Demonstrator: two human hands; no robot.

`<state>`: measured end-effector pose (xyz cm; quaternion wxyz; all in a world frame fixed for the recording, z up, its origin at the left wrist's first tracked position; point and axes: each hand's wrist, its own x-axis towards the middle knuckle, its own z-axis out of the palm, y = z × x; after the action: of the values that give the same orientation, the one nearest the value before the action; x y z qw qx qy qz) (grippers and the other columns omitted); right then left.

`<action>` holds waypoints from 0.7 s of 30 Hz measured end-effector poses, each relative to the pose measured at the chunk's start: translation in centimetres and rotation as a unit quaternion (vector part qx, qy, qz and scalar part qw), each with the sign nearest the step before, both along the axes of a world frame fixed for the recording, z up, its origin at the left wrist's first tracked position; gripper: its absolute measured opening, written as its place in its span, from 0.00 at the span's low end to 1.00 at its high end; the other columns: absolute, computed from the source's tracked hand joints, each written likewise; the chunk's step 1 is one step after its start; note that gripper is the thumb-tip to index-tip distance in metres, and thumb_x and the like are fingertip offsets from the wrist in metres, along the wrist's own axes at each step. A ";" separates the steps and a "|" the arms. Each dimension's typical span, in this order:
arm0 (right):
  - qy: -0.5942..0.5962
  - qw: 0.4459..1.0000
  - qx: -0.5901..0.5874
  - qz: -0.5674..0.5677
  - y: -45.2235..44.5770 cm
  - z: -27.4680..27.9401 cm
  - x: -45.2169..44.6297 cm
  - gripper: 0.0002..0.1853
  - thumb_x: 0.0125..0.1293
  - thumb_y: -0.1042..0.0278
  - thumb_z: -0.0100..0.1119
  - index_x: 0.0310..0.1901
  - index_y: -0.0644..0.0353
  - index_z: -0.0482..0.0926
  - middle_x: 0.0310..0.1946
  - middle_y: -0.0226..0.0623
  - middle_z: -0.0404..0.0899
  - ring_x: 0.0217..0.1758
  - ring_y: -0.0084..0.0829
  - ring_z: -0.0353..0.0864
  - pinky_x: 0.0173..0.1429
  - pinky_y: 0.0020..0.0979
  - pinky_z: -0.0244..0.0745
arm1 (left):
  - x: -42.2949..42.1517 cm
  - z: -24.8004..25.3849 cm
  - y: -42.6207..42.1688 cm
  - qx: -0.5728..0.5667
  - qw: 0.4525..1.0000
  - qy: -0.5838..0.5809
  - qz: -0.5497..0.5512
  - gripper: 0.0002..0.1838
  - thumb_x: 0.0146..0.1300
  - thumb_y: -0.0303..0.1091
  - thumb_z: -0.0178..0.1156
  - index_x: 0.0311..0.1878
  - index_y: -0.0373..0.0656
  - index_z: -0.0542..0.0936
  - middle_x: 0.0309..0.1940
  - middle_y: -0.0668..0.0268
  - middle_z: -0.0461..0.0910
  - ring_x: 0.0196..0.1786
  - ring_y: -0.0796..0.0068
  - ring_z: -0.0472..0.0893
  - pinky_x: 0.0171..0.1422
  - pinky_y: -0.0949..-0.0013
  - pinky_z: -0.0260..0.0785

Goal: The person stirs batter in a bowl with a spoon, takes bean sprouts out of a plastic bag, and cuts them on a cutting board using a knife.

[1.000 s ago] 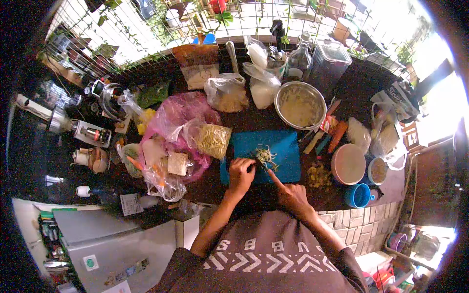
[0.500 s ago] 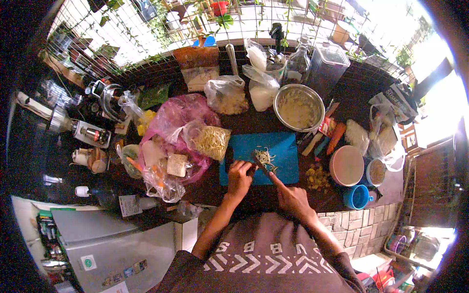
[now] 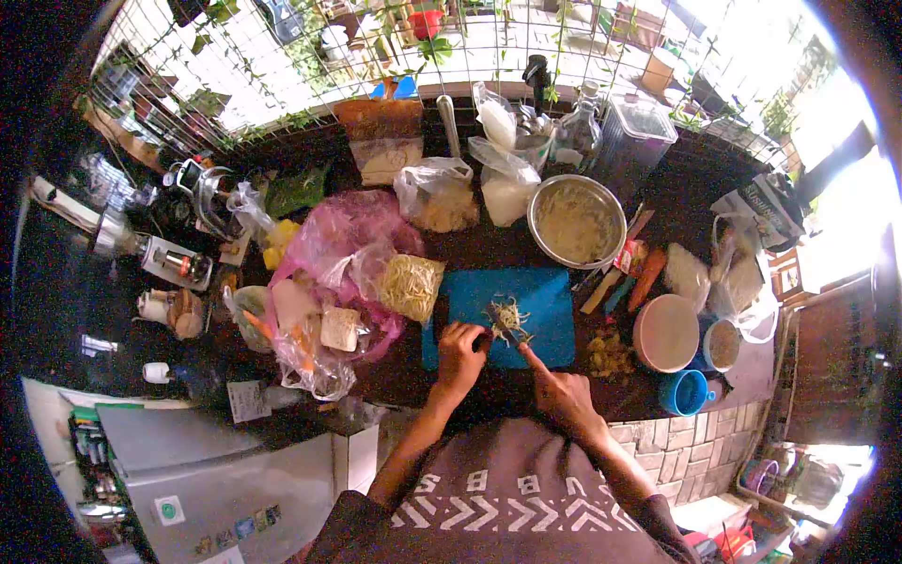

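A blue cutting board (image 3: 554, 324) lies on the dark counter, with a small heap of pale bean sprouts (image 3: 510, 315) on it. My right hand (image 3: 564, 395) is closed on a knife (image 3: 505, 331), its index finger stretched along the blade, which lies among the sprouts. At the board's left front edge, my left hand (image 3: 461, 357) has its fingers curled near the knife's tip; whatever they hold, if anything, is hidden. A clear bag of sprouts (image 3: 412, 288) rests just beyond the board's left side.
Left of the board are a pink plastic bag (image 3: 329, 230) and a pale block (image 3: 340, 329). A metal bowl (image 3: 576, 221) stands behind it. To the right are carrots (image 3: 648, 277), a round tub (image 3: 666, 334), a blue cup (image 3: 683, 393) and yellowish bits (image 3: 609, 355).
The knife has shifted slightly over the sprouts, and the heap has changed shape. My left hand stays at the board's front edge. The whole view has tilted a little.
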<state>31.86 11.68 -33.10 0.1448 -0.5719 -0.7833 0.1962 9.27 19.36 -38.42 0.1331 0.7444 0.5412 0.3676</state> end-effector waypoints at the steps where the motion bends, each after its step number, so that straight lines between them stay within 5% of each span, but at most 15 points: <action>1: 0.000 1.000 0.001 -0.001 -0.1 -0.4 0.0 0.40 0.65 0.72 0.56 0.80 0.38 0.62 0.19 0.46 0.81 0.19 0.50 0.81 0.27 0.53 0.75 | 0.1 0.0 0.0 0.001 1.000 0.000 -0.001 0.09 0.54 0.27 0.73 0.38 0.41 0.85 0.37 0.58 0.87 0.43 0.52 0.83 0.51 0.54 0.74; 7: -0.021 0.999 0.015 0.026 -0.1 -0.8 -0.6 0.44 0.61 0.73 0.57 0.81 0.38 0.61 0.19 0.45 0.81 0.18 0.49 0.81 0.27 0.53 0.76 | 0.3 0.1 -0.1 0.008 1.000 -0.003 0.002 0.09 0.55 0.25 0.72 0.39 0.42 0.85 0.38 0.59 0.87 0.44 0.53 0.84 0.52 0.54 0.75; 21: -0.028 0.999 -0.028 0.016 -0.4 0.9 0.0 0.36 0.71 0.69 0.55 0.80 0.40 0.61 0.17 0.47 0.79 0.17 0.50 0.80 0.26 0.53 0.74 | 0.2 0.6 0.4 -0.018 0.999 -0.038 -0.021 0.08 0.57 0.22 0.69 0.41 0.42 0.86 0.39 0.60 0.87 0.42 0.54 0.87 0.48 0.58 0.79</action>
<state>31.82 11.30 -32.20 0.1033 -0.5682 -0.7903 0.2045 9.45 19.77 -37.77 0.1748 0.7390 0.5264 0.3825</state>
